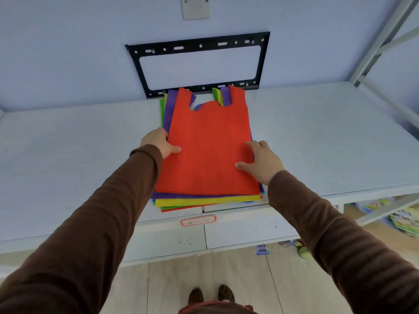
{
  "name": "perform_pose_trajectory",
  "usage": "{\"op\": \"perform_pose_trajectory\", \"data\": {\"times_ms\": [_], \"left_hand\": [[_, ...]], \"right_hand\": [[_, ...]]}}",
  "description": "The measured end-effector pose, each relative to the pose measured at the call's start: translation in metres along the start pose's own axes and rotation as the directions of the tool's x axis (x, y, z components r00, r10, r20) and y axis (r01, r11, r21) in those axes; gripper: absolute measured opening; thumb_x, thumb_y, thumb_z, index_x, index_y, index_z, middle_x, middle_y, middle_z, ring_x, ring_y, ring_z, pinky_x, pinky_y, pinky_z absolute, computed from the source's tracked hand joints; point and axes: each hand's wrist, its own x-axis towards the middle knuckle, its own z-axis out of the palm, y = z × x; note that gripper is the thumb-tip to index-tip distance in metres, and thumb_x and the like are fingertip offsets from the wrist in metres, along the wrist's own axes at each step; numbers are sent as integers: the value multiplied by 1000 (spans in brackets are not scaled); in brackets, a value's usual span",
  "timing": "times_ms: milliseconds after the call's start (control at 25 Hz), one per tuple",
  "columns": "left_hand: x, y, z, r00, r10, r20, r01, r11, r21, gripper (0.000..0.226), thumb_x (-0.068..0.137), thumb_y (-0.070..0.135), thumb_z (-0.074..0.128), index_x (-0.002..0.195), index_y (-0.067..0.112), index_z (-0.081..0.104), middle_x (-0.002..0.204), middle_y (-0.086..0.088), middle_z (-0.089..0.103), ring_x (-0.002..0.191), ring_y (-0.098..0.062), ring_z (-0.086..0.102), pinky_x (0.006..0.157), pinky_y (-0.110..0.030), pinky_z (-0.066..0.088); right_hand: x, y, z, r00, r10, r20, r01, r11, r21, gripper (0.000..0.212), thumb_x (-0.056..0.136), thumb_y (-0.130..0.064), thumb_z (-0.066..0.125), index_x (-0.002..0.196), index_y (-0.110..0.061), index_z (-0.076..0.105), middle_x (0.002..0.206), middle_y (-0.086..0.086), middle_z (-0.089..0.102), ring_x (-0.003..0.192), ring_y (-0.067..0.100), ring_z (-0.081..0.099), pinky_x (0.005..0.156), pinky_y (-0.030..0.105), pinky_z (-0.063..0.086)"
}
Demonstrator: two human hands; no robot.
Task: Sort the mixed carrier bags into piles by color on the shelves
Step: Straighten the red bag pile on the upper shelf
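Pale wooden floor [238, 279] lies nearest, below a white shelf [68, 155] carrying a stack of flat fabric carrier bags [204, 201], orange-red one [208, 143] on top. The left hand [158, 141] grips the stack's left edge, thumb on top; the right hand [263, 160] rests flat, fingers spread, on its right side. Behind, a black metal bracket [199, 45] hangs on the wall.

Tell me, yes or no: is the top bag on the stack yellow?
No. The top bag is orange-red; a yellow bag shows only as an edge lower in the stack, under purple.

You're in a storeroom: white metal shelving [317, 137], a labelled shelf edge [198, 220] at 6 o'clock, packaged goods [405, 219] at 4 o'clock.
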Motion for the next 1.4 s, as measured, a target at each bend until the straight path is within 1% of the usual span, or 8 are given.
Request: {"op": "perform_pose_trajectory", "data": {"times_ms": [360,600,720,800,920,1080,1240,1400], "left_hand": [[-1,4,0,983,96,157,-28,922,-387,41,87,21,68,122,9,50,112,-9,63,100,-29,63,93,-43,51],[-8,17,-14,886,120,449,411,247,-878,29,97,-3,45,126,1,49,94,-11,68,74,-18,67,56,-21,56],[-8,13,-22,832,135,539,544,-6,-839,19,98,0,44,112,3,56,83,-15,72,62,-17,72,43,-14,51],[-13,13,-18,842,130,523,516,82,-852,24,98,0,46,120,3,55,97,-15,71,70,-17,70,53,-20,57],[-17,8,-6,889,110,445,352,458,-816,51,95,-1,52,142,9,36,129,-16,59,93,-24,65,79,-40,57],[1,7,-11,910,162,382,265,480,-836,93,92,2,58,152,43,-1,127,-8,62,111,-27,62,87,-45,54],[13,27,-16,893,230,388,173,619,-766,77,90,-11,49,153,26,24,129,-4,59,111,-23,59,93,-37,51],[22,28,-71,938,307,162,-108,702,-704,83,86,-11,51,153,27,23,143,-3,47,112,-22,58,94,-36,52]], "right_hand": [[-2,6,7,1000,11,-6,-10,996,84,69,83,-44,68,143,-22,40,137,6,45,118,27,54,100,39,45],[-7,15,-11,944,186,-271,-114,958,262,40,94,-48,47,121,-20,57,96,2,63,83,22,63,77,35,52],[-15,14,-21,956,293,-8,-236,785,573,51,97,-58,32,119,-19,55,73,10,71,63,23,67,57,32,55],[-17,6,-23,939,244,243,-342,568,749,56,94,-66,30,127,-25,49,89,15,74,74,24,72,59,30,57],[-7,3,-19,944,114,309,-329,338,882,61,95,-39,56,148,-28,29,121,5,67,100,25,71,77,36,60],[3,4,-14,955,-25,296,-245,497,832,80,91,9,52,151,-36,23,143,3,49,111,25,64,82,36,59],[6,-1,-30,953,-33,302,-240,528,814,75,91,9,50,148,-36,32,143,1,48,109,28,64,82,38,59],[10,-51,-46,986,-59,154,-100,530,842,75,90,10,50,149,-32,31,135,-4,55,93,13,67,69,24,58]]}}
